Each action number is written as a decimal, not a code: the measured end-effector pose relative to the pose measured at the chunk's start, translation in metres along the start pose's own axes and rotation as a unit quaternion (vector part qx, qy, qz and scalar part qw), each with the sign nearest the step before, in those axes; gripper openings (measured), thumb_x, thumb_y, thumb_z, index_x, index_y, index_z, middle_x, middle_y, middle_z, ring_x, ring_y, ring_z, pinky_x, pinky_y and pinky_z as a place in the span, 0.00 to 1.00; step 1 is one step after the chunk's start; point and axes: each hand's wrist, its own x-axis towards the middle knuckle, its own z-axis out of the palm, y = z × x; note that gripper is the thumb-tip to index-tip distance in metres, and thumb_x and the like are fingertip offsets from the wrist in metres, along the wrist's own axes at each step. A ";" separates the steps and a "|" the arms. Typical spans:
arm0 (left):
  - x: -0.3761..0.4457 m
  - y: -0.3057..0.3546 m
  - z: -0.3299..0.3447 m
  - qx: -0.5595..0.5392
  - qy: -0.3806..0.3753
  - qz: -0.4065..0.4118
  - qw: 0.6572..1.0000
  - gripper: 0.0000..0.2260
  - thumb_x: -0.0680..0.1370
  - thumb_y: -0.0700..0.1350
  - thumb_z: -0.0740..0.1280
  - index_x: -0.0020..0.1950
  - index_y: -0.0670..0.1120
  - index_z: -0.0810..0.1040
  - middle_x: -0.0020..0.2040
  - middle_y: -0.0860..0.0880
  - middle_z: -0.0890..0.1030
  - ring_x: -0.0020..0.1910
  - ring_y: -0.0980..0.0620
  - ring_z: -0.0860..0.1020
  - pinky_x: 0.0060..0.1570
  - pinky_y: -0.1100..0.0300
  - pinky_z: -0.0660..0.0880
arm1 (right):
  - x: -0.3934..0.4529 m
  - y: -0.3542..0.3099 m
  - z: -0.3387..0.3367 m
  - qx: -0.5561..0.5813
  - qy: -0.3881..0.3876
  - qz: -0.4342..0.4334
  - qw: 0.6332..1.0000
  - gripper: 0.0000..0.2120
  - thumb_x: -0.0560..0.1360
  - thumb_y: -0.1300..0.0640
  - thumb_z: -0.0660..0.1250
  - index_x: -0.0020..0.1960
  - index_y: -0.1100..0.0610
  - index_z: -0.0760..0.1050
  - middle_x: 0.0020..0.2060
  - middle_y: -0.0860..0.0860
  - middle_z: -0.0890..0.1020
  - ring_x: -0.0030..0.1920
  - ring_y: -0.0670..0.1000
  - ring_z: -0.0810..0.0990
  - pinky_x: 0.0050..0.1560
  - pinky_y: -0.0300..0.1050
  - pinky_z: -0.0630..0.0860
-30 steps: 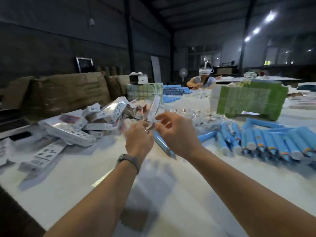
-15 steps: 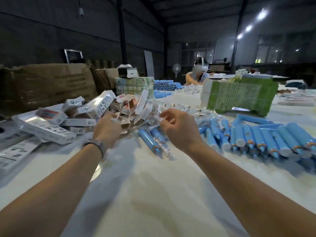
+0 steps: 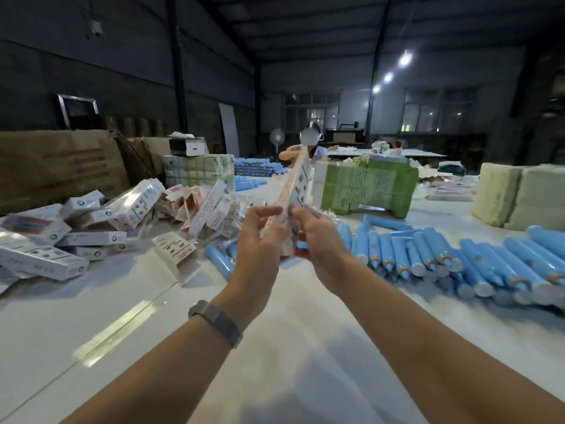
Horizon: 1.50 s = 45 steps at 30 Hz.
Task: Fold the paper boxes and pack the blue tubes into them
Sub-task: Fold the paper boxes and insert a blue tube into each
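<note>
- Dim warehouse hall with dark walls and a row of ceiling lamps (image 3: 388, 77) surrounds a long white table (image 3: 153, 325) that fills the foreground.
- Both hands are raised above the table's middle, holding one long, flat, white printed paper box (image 3: 295, 185) that points up and away from the camera.
- Left hand (image 3: 260, 240), with a grey watch band (image 3: 218, 321) on its wrist, grips the box's near end, fingers curled round its left side.
- Right hand (image 3: 318, 240) pinches the same near end from the right, thumb toward the box.
- Blue plastic tubes with white caps (image 3: 428, 252) lie in a packed row on the table to the right, apart from the hands.
- A heap of white folded cartons (image 3: 91, 228) and loose flat ones sits on the table to the left.
- Behind the tubes stands a green wrapped bundle (image 3: 367, 188); further right, pale yellowish blocks (image 3: 516, 194).
- Large brown cardboard boxes (image 3: 58, 166) line the far left.
- At the far end of the table another person (image 3: 308, 148) sits beside more blue tubes.
</note>
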 end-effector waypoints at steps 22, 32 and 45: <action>-0.011 -0.052 -0.021 0.176 -0.107 0.012 0.979 0.31 0.75 0.29 0.70 0.58 0.66 0.66 0.55 0.53 0.78 0.51 0.55 0.83 0.37 0.68 0.78 | 0.004 0.016 -0.111 -0.490 0.082 -0.077 0.864 0.16 0.77 0.45 0.65 0.63 0.46 0.75 0.59 0.48 0.79 0.61 0.52 0.75 0.60 0.51 0.73; -0.007 -0.056 -0.018 0.202 -0.155 0.011 0.967 0.36 0.74 0.25 0.64 0.50 0.71 0.63 0.53 0.61 0.80 0.55 0.60 0.81 0.38 0.68 0.79 | 0.010 0.051 -0.129 -0.779 0.094 -0.060 0.617 0.12 0.77 0.44 0.61 0.58 0.48 0.73 0.59 0.49 0.76 0.63 0.56 0.68 0.59 0.53 0.66; -0.021 -0.041 -0.007 0.180 -0.163 0.017 0.970 0.07 0.82 0.48 0.63 0.59 0.57 0.70 0.54 0.64 0.81 0.53 0.63 0.80 0.48 0.59 0.76 | 0.011 0.044 -0.117 -0.728 0.084 0.062 0.677 0.13 0.72 0.48 0.65 0.52 0.52 0.67 0.53 0.53 0.78 0.56 0.59 0.77 0.44 0.46 0.66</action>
